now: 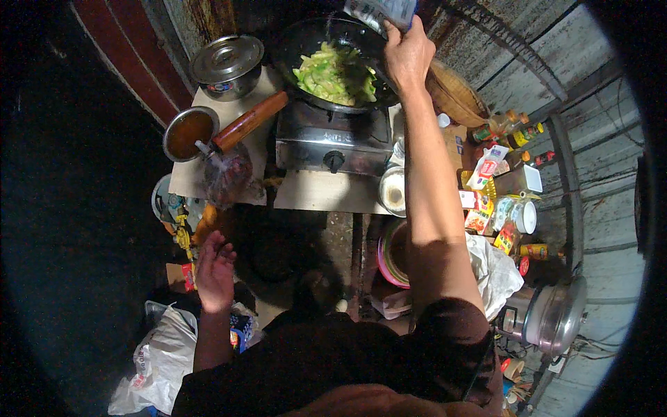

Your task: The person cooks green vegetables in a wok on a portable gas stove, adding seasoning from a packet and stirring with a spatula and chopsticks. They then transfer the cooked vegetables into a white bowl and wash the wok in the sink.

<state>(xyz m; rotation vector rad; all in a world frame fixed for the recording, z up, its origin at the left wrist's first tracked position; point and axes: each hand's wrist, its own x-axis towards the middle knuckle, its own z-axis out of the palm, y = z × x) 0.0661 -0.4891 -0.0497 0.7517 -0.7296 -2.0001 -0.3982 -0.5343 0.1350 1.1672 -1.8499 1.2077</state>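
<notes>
My right hand [409, 54] is closed on a printed plastic packet [383, 11] at the top, held over the right side of a black wok [333, 107]. Sliced green vegetable pieces [333, 75] lie in the wok, partly in shadow. The wok rests on a gas stove [333, 140] with a black knob. A wooden handle [250, 120] points down and left from the wok. My left hand [216, 273] is empty, fingers apart, low on the left, below a tied clear plastic bag [229, 172].
Left of the stove are a lidded steel pot [227, 62] and a metal bowl of brown liquid [190, 134]. A woven basket [456, 94], bottles, jars and packets crowd the right. A steel cooker [555, 315] stands lower right, a white sack [159, 359] lower left.
</notes>
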